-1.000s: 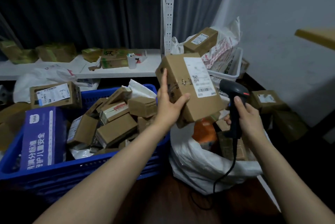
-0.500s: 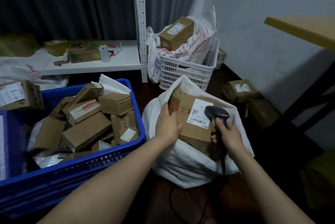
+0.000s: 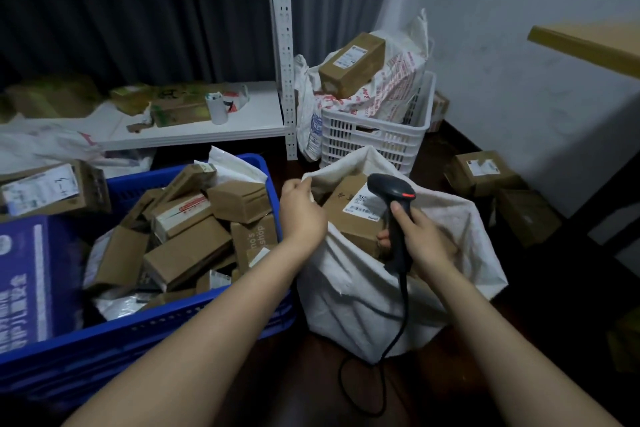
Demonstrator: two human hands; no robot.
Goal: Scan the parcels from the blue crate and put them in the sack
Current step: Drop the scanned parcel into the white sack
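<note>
One parcel [image 3: 349, 219] partly behind scanner [image 3: 393, 189], inside sack [image 3: 346, 291]

a crate [image 3: 194, 317] heaped with parcels sits on the floor at left, and a sack [image 3: 349, 288] stands just to its right. one parcel [image 3: 349, 219] lies in the sack's mouth, between the left hand [image 3: 301, 215], which grips the sack's rim, and the right hand [image 3: 415, 236], which holds a scanner [image 3: 393, 189] above it. behind the crate runs a shelf [image 3: 194, 129] with boxes on it. behind the sack stands a basket [image 3: 374, 136] with a box [image 3: 353, 65] on top. a floor box [image 3: 481, 172] lies right of the sack, by the wall.
</note>
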